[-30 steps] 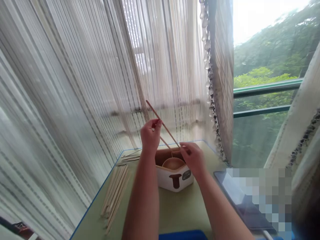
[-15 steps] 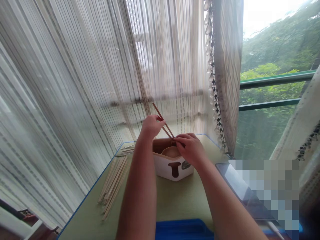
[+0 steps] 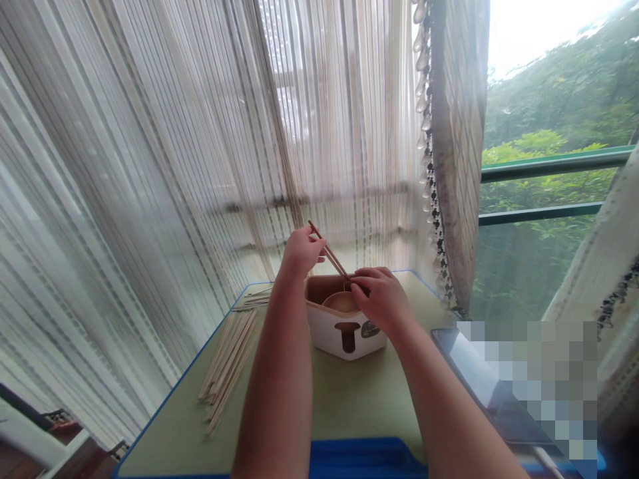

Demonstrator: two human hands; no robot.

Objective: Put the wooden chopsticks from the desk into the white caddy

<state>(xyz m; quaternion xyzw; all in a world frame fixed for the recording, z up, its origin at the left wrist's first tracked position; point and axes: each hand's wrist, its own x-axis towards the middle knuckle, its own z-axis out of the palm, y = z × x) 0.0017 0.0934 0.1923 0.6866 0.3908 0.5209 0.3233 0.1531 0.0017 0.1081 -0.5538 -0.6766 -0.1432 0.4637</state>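
A white holder box [image 3: 344, 329] with a brown inside and a round wooden bowl in it stands on the green table [image 3: 349, 406]. My left hand [image 3: 301, 251] is closed on a pair of brown chopsticks [image 3: 327, 249] that slant down into the box. My right hand [image 3: 380, 296] rests on the box's far right rim, fingers curled round the chopsticks' lower ends. A row of pale wooden chopsticks [image 3: 228, 366] lies on the table to the left of my left arm. A few more sticks [image 3: 254, 299] lie behind them near the curtain.
String curtains [image 3: 200, 166] hang close behind and left of the table. A dark phone or tablet [image 3: 486, 389] lies at the right, partly blurred out. A blue edge [image 3: 359, 456] runs along the table's near side. A window with green railings [image 3: 549, 159] is at the right.
The chopsticks have slid lower into the box, so less of them stands above my left hand. My right hand has settled onto the box's rim.
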